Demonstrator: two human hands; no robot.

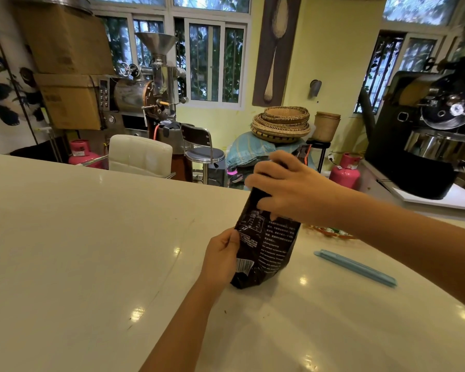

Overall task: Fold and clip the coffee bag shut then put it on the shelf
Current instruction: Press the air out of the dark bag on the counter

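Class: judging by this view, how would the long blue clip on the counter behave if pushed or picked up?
The blue clip looks thin and straight, so probably stiff and light. Lying flat on the glossy counter, it would likely slide rather than roll.

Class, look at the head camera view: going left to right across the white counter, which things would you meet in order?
Left hand → coffee bag standing upright, gripped at its top by the right hand → long blue bag clip lying flat on the counter.

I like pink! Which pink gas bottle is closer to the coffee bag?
The pink gas bottle on the right, just past the right hand on the coffee bag. The other bottle stands far left.
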